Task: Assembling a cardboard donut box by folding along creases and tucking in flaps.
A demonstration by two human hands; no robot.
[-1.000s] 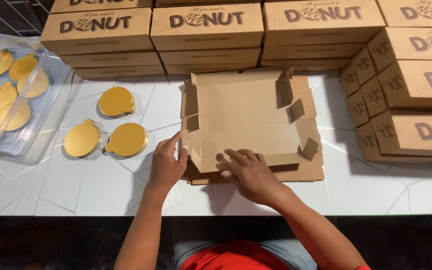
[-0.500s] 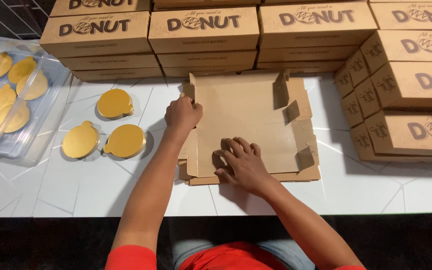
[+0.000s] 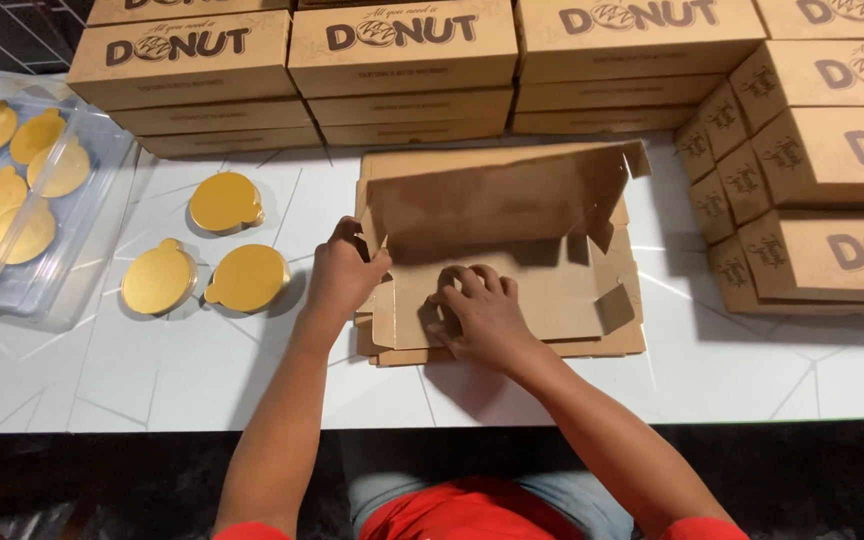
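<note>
Far left, I see clear plastic tray [image 3: 82,215] holding gold cake boards [image 3: 12,190]; three loose gold discs [image 3: 222,245] lie on white table [image 3: 752,360] beside it. Left hand [image 3: 344,275] pinches left side flap of cardboard box blank [image 3: 512,215] at table centre. Right hand [image 3: 482,315] presses spread fingers flat on its floor panel. Finished printed boxes [image 3: 402,50] stacked behind and right.

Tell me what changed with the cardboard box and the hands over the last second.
The left hand slid from the near edge up the left side of the flat cardboard box and gripped it; the far panel folded upright. The right hand stayed pressing the base. The gold discs and stacked boxes did not move.
</note>
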